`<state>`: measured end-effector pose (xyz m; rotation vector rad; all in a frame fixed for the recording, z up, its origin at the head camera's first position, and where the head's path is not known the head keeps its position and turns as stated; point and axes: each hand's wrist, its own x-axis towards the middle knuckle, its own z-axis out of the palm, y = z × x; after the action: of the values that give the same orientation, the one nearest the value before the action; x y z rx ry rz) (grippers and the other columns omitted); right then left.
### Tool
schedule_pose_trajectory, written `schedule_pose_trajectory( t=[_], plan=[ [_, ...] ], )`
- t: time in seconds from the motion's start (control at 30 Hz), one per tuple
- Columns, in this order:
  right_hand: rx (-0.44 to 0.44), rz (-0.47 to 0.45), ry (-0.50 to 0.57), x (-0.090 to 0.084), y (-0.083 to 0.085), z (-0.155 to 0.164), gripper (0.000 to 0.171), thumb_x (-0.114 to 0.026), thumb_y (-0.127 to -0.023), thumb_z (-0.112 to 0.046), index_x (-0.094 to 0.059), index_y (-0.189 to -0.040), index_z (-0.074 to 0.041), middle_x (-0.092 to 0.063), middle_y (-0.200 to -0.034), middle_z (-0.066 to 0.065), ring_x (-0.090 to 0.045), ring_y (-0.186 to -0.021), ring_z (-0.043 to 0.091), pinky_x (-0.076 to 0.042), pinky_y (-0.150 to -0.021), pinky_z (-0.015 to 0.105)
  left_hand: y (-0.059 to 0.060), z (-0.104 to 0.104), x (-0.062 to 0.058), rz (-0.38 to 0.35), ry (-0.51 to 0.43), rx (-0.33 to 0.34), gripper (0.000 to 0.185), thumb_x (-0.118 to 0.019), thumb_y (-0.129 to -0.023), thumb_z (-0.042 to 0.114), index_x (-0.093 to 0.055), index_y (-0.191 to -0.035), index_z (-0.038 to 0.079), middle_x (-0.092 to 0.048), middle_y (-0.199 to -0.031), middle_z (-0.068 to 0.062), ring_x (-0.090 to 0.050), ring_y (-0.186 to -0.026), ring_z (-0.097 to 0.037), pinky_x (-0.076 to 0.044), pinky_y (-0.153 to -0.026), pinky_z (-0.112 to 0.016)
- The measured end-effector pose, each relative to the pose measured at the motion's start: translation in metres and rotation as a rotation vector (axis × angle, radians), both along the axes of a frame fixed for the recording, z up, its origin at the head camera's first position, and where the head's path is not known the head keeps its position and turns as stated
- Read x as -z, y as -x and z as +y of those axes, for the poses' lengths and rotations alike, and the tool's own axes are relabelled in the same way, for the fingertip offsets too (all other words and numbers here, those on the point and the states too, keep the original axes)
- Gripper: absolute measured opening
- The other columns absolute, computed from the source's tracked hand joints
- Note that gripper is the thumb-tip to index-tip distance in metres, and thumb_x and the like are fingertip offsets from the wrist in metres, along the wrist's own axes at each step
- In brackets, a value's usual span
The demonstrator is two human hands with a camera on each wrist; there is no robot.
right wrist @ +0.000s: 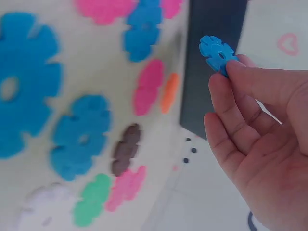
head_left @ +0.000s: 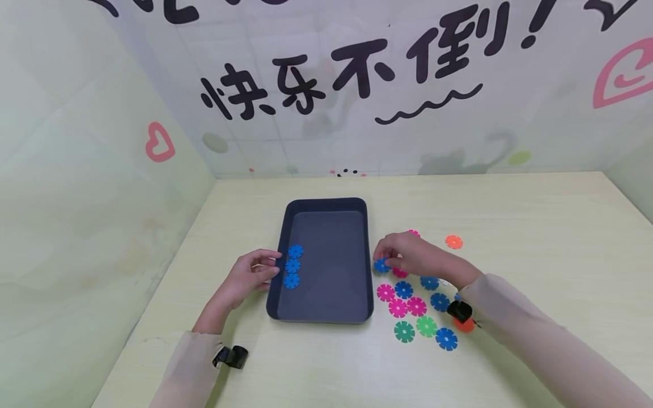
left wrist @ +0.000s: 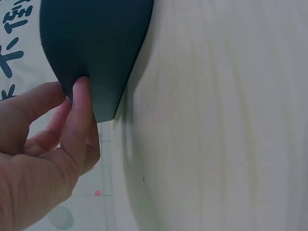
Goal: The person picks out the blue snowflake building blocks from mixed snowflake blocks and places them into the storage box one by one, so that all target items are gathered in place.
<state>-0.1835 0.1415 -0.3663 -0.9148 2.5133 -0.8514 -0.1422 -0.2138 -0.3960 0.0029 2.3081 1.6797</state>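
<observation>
A dark tray (head_left: 326,316) lies on the pale table, with three blue snowflake discs (head_left: 293,266) in a column along its left inner side. My left hand (head_left: 255,272) holds the tray's left wall (left wrist: 103,62), thumb against it. My right hand (head_left: 403,256) sits just right of the tray and pinches a blue disc (head_left: 380,265) (right wrist: 217,52) between thumb and fingertips (right wrist: 238,72), lifted off the table. Loose discs lie under and near that hand: pink (head_left: 398,307), blue (head_left: 440,301) and green (head_left: 404,331).
An orange disc (head_left: 453,242) lies apart at the right. Another orange disc (head_left: 464,325) shows beside the right wrist camera. Walls with painted characters and hearts close the table at the back and left. Bare tabletop (head_left: 535,226) stretches to the right.
</observation>
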Motion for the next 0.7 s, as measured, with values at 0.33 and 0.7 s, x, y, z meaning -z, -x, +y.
schedule_pose_trajectory(
  t=[0.33,0.7],
  plan=[
    [-0.065,0.111,0.074,-0.021,0.007,-0.020,0.019,-0.066,-0.083,-0.002,-0.068,-0.101,-0.009,-0.062,-0.096,0.000,-0.058,-0.085,0.014,-0.050,-0.073,0.026,0.000,0.000,0.000,0.005,0.003,0.001,0.037,-0.059,-0.089,0.005,-0.051,-0.124,-0.001,-0.047,-0.103,-0.014,-0.056,-0.084,-0.020,-0.052,-0.067,-0.032],
    [-0.093,0.163,0.120,-0.031,0.025,-0.063,0.020,-0.066,-0.083,-0.004,-0.069,-0.103,-0.005,-0.063,-0.098,0.005,-0.058,-0.085,0.015,-0.049,-0.070,0.022,0.001,-0.002,0.001,0.006,-0.012,0.010,0.037,-0.059,-0.089,0.006,-0.051,-0.124,-0.002,-0.047,-0.102,-0.014,-0.056,-0.084,-0.021,-0.052,-0.067,-0.031]
  ],
)
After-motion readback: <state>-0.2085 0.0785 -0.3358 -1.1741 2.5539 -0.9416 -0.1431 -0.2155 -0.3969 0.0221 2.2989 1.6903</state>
